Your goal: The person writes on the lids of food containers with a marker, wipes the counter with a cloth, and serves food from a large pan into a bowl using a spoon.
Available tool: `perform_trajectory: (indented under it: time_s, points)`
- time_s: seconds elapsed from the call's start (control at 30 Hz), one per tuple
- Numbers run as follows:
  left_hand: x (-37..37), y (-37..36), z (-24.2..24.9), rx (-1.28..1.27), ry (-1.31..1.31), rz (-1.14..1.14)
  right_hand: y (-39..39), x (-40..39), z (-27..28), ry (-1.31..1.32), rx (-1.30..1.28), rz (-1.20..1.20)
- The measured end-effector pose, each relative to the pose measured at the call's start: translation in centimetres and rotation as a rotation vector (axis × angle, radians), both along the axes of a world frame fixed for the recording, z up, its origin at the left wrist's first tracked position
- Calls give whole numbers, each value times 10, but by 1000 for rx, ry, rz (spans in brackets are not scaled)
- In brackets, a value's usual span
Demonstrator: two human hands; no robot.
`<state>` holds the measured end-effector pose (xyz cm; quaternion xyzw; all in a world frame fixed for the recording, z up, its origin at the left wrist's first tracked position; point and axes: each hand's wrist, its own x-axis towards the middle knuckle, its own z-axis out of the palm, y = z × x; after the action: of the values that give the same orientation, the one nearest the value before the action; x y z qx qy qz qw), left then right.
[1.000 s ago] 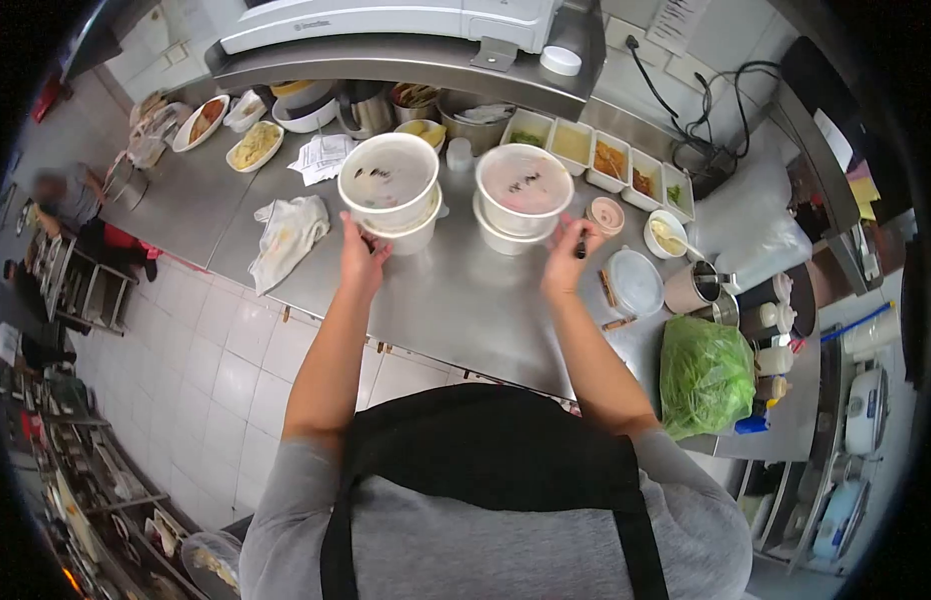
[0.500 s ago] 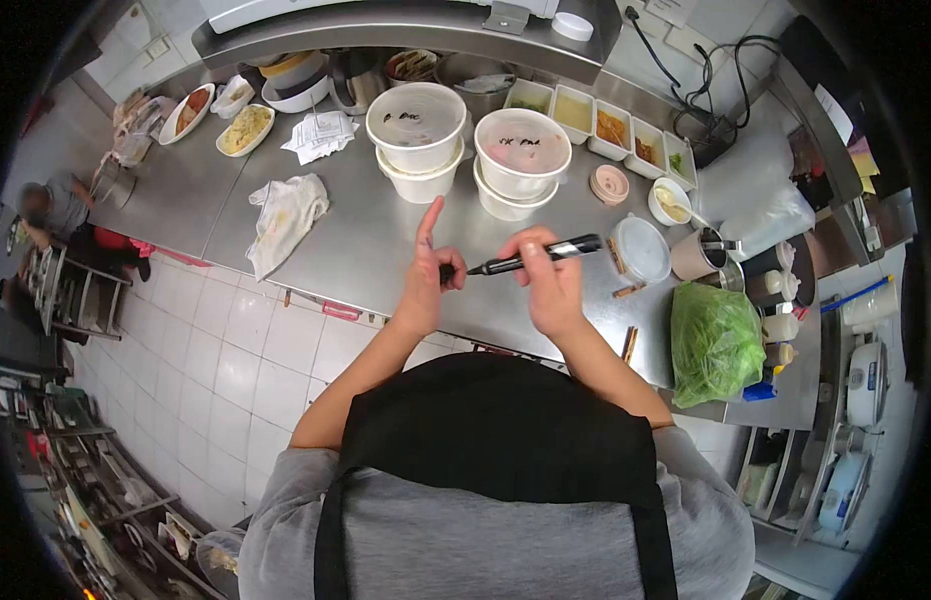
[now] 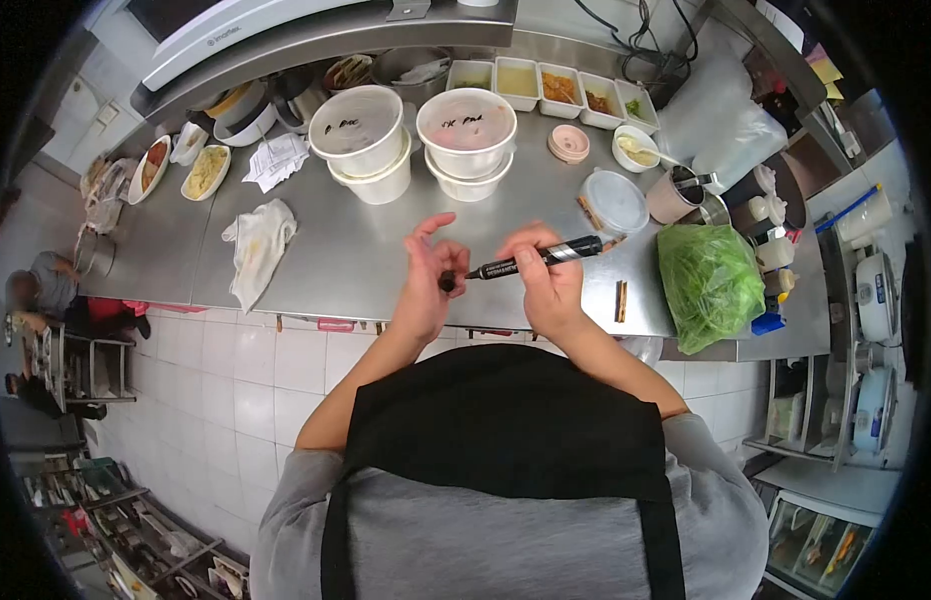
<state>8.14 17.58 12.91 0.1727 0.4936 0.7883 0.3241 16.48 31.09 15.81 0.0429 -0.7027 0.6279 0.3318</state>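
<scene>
In my right hand [image 3: 548, 285] is a black marker [image 3: 541, 257], gripped near its middle with the tip pointing left. My left hand [image 3: 426, 285] holds the marker's small black cap [image 3: 448, 281] in its fingers, right by the tip, with the index finger raised and bent. Beyond my hands stand two stacks of white lidded tubs; the left top tub [image 3: 357, 132] and the right top tub [image 3: 468, 131] both carry black handwriting on their lids.
Small food trays [image 3: 559, 88] line the back of the steel counter [image 3: 336, 260]. To the right are a clear-lidded container [image 3: 615, 202] and a green bag of lettuce [image 3: 708, 288]. A white cloth [image 3: 260, 250] and paper slips [image 3: 277, 160] lie left. Another person [image 3: 58, 290] is at far left.
My view has shifted, so the counter items sit further left and higher. The left index finger, straight before, has curled, and the marker tip and cap are closer together.
</scene>
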Motion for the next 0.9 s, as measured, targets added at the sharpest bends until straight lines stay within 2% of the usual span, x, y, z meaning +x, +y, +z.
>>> perform_trajectory:
  time_s: [0.13,0.23,0.33,0.37,0.47,0.5,0.57,0.6,0.63,0.67,0.73,0.8,0.83,0.9]
  points:
    - [7,9,-3,-31,-9,-39,-1,1,-6,30,105,-36]
    - [10,13,-2,-51,36,-62,0,0,-18,82,366,-29]
    - [12,11,-4,53,-34,-77,5,1,-14,149,583,-53]
    - [12,9,-3,31,-2,-104,8,4,-19,122,585,-43]
    - [7,-11,7,12,98,-237,8,18,0,-79,251,119]
    - [5,-21,15,25,134,-306,14,29,9,-248,141,216]
    - [6,-31,35,-54,253,-214,20,49,26,-191,-151,351]
    - [5,-37,43,-49,442,-179,23,58,36,-157,-297,424]
    - [4,-44,52,-41,630,-140,27,70,49,-270,-234,448]
    - [5,-47,63,-33,814,-97,29,76,65,-295,7,443]
    - [15,-47,98,92,1238,-76,19,81,93,-132,271,422]
    - [20,-33,121,443,1358,-289,3,87,102,33,355,403]
    - [23,-27,124,526,1356,-264,2,86,108,189,389,365]
    - [24,-14,129,695,1352,-217,6,89,105,234,392,315]
